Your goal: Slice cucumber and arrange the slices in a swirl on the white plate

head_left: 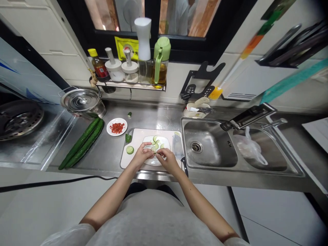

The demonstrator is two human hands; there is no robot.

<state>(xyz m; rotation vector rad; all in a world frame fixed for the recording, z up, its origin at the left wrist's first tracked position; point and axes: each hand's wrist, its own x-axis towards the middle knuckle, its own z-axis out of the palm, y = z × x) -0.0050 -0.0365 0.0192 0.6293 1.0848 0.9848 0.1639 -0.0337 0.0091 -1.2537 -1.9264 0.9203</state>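
Observation:
My left hand (pixel 143 154) and my right hand (pixel 167 160) meet over a white plate (pixel 165 142) on the cutting board (pixel 125 159). The fingers of both pinch a thin cucumber slice (pixel 153 149), partly hidden by the fingertips. Several pale green slices (pixel 155 140) lie curved in the plate. Left of it on the board are a round cucumber piece (pixel 130 150) and a dark green cucumber end (pixel 128 138). A knife (pixel 178 145) with a black handle rests along the board's right side.
Two whole cucumbers (pixel 83 143) lie left, near a lidded steel pot (pixel 83 100). A small plate (pixel 123 131) holds chopped red bits. The double sink (pixel 210 150) is at right. Behind, a rack (pixel 133 84) carries bottles and jars.

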